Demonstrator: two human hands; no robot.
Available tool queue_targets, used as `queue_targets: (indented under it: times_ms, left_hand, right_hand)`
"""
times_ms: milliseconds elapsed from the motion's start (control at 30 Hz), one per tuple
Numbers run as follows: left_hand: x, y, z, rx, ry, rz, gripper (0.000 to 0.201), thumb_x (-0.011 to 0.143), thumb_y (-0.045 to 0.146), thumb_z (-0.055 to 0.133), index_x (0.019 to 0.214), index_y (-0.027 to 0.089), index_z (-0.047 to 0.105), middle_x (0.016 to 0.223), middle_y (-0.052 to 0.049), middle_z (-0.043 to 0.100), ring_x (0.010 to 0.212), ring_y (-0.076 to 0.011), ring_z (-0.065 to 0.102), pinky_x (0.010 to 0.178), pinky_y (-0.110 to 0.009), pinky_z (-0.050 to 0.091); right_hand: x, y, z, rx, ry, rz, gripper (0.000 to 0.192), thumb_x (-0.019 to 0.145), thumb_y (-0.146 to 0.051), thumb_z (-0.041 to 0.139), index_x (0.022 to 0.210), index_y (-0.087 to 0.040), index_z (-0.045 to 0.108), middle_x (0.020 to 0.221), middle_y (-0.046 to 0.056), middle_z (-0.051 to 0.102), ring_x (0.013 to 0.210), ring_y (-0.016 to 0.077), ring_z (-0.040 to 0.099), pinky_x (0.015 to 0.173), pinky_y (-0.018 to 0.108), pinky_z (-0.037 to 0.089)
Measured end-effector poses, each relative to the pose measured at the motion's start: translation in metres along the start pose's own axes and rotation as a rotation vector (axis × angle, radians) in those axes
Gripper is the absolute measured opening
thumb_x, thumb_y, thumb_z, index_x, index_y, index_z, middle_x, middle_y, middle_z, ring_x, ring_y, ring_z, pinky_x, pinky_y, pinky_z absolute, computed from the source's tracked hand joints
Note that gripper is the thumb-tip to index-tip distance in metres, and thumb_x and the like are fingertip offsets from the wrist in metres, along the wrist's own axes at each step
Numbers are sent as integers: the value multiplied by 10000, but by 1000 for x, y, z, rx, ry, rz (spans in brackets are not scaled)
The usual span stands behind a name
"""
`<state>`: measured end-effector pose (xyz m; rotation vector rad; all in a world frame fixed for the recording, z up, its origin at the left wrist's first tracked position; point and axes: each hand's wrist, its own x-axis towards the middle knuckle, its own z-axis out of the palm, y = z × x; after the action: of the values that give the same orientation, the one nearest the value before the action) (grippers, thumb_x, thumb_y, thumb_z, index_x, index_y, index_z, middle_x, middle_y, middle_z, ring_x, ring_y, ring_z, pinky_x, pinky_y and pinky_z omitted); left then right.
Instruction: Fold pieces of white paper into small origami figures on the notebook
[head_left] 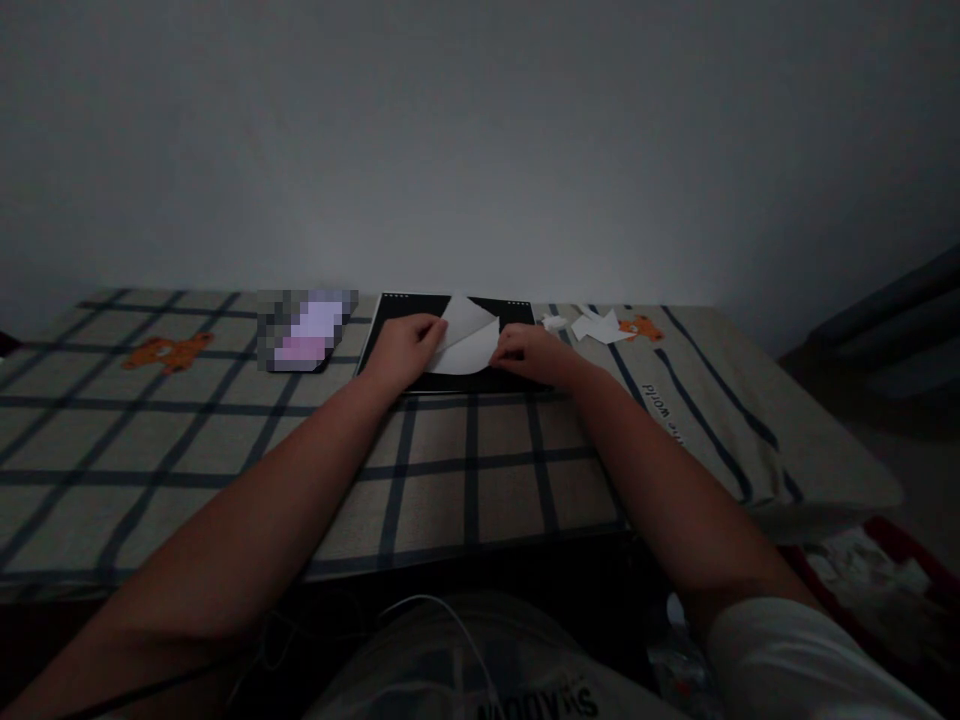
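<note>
At the far edge of the checked cloth (225, 440), twelve o'clock from the person: one black board (390, 345), rectangular, long axis running left to right, parallel to the wall (480, 150) behind it.

On the board: one white sheet of paper (466, 345), partly folded or curled over itself, its rounded bend at the near side and its raised corner pointing away toward about one o'clock.

Left hand (406, 350): fingers curled, resting on the board and gripping the sheet's left edge. Right hand (531, 352): fingers bent and drawn together, pinching or pressing the sheet's right edge; the dim light does not show which. Both forearms reach straight forward over the cloth.

At two o'clock from the board, just beside it: several white paper scraps (596, 326), lying flat, next to an orange bear print (640, 327) on the cloth.

At ten o'clock, beside the board's left end: one blurred-out item (307, 330), kind not readable.

At nine o'clock, well apart: a second orange bear print (166, 352).
</note>
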<state>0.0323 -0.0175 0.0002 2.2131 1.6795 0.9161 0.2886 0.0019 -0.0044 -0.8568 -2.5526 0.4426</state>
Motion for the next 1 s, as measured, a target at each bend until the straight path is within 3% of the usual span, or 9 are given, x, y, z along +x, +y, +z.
queue_targets:
  times_ms: [200,433,533,667,733,867,1000]
  left_hand:
    - [6,-12,-15,117,59,-231,365,940,438,540,989,181,794,985,-121,798,913,-302,725,764,-399,540]
    - [10,-30,-11,227,-50,-250,256,870,426,623,918,224,773,980,-116,789,888,-306,712,740,-413,556]
    - [9,-33,-8,211,-16,-179,266,844,378,656,1037,217,744,1056,-115,769,965,-299,700,844,-427,575]
    - [9,-32,-8,234,88,13,570,832,289,672,1390,196,602,1378,-142,646,1260,-312,600,1102,-463,494]
    - [9,-29,-8,232,23,153,542,862,243,609,1402,199,614,1431,-122,619,1341,-295,550,1178,-454,433]
    - [8,-23,-4,187,-251,404,390,952,275,488,1223,191,755,1349,-102,700,1295,-267,601,1166,-444,443]
    - [6,-22,3,205,-323,425,438,992,386,490,1283,178,744,1412,-111,684,1325,-273,598,1170,-457,436]
  right_hand:
    - [-2,-2,-3,-30,-13,19,120,920,-176,690,851,-216,780,976,58,723,906,181,634,832,329,492]
    - [-2,0,-2,-32,-22,13,116,910,-189,692,824,-211,767,1002,68,730,905,183,641,826,332,500]
    - [-1,3,0,-32,-13,0,126,915,-197,684,823,-218,769,979,67,746,930,195,659,873,356,507]
    - [-1,6,2,-51,18,13,120,916,-209,688,831,-220,773,957,69,767,949,212,682,921,391,509]
    - [-1,7,2,-59,18,23,116,916,-206,686,845,-225,775,972,69,775,953,211,689,922,389,512]
    - [-1,5,2,-72,11,31,106,912,-198,682,861,-219,772,980,72,779,939,207,694,901,376,519]
    - [-1,2,1,-76,9,37,122,910,-187,671,848,-225,769,981,72,782,937,216,697,905,394,522]
